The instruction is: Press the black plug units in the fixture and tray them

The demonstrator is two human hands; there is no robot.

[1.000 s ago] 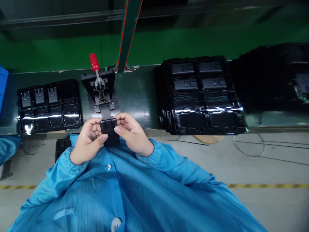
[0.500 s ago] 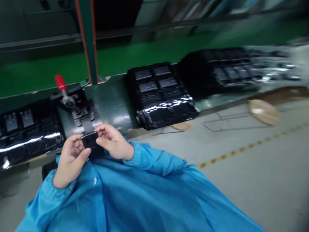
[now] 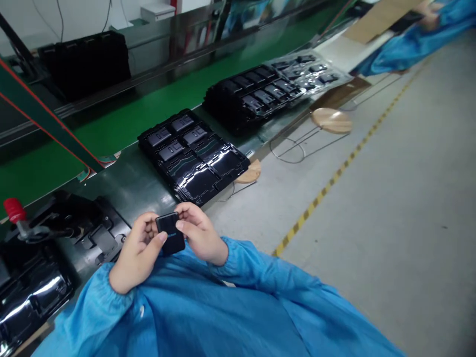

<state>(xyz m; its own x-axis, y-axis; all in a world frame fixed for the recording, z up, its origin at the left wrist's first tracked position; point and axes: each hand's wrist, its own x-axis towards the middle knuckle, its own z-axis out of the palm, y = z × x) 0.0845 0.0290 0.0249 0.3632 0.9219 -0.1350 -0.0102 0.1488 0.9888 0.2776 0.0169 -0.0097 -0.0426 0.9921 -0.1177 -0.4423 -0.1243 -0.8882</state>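
black rectangular plastic-looking device [image 3: 173, 242]: your left hand [image 3: 134, 254] and right hand [image 3: 201, 235] both pinch its sides; please press thumbs lightly, evenly.

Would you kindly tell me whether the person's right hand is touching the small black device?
Touching: in the head view, the right hand grips the black device, its thumb lying on the device's face near the edge.

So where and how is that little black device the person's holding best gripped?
Probably by the long side edges of the black device, coming from left and right together, as the left grip and right grip do. It looks like a slim, flat rectangle, so those edges offer opposed places to pinch while leaving most of its face uncovered.
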